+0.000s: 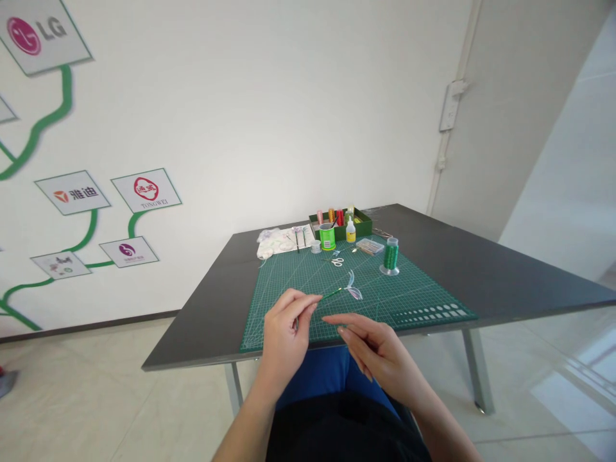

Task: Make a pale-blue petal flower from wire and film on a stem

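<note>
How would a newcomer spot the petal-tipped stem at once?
At the black table, find the left hand near the green mat's front edge. It pinches a thin green stem. Its translucent petals set it apart from the white-handled scissors beyond.

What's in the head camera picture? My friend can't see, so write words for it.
The left hand pinches a green stem with pale petal shapes over a green cutting mat, the right hand close by. Farther back are scissors, a green thread spool and a box of colourful spools.

One wall sign (44,40) reads "LG", another sign (147,190) "TONGWEI", and a third sign (72,192) seemingly "雅迪".
</note>
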`<state>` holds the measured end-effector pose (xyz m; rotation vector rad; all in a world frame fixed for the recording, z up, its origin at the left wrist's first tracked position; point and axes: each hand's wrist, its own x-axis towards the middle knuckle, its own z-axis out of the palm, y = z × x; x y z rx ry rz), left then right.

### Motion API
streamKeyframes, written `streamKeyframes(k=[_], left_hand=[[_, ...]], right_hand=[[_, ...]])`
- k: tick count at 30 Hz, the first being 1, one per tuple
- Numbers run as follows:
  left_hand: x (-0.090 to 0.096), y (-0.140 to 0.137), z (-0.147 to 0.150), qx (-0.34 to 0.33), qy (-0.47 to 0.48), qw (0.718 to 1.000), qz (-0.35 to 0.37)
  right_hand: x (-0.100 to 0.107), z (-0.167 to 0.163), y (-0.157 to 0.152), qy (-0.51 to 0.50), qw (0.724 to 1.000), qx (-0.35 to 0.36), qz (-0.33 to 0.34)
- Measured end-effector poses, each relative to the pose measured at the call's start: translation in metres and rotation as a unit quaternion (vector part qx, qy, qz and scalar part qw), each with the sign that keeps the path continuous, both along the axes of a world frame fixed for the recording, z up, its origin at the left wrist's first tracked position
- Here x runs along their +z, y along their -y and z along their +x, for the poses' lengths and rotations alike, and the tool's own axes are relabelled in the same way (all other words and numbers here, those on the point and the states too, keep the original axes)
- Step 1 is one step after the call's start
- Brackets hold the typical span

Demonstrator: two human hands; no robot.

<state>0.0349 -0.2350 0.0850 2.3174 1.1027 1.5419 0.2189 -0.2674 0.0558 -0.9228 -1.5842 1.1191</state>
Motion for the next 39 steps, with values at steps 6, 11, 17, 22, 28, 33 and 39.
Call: streamKeyframes(k=[6, 11, 17, 22, 28, 33, 39], left_hand=[[-0.008, 0.001, -0.003, 0.017, -0.030, 0.999, -0.009], [-0.012, -0.002, -0.005, 0.014, -0.048, 0.999, -0.011], [-0.014, -0.004, -0.007, 0.015, -0.055, 0.998, -0.026], [-0.012, -0.004, -0.008, 0.002, -0.071, 0.997, -0.043], [-0.011, -0.001, -0.008, -0.018, -0.095, 0.994, -0.059], [-0.009, 0.002, -0.006, -0.043, -0.111, 0.991, -0.067], [-0.008, 0.001, -0.005, -0.065, -0.117, 0.989, -0.060]], right_hand=[[0.017, 0.012, 0.013, 0.091, 0.995, 0.016, 0.032], [0.031, 0.021, 0.019, 0.148, 0.985, 0.040, 0.082], [0.050, 0.036, 0.012, 0.160, 0.977, 0.069, 0.121], [0.065, 0.047, -0.001, 0.151, 0.976, 0.094, 0.128], [0.078, 0.056, -0.019, 0.152, 0.976, 0.112, 0.109], [0.086, 0.058, -0.038, 0.175, 0.973, 0.099, 0.113], [0.087, 0.058, -0.060, 0.176, 0.973, 0.102, 0.107]])
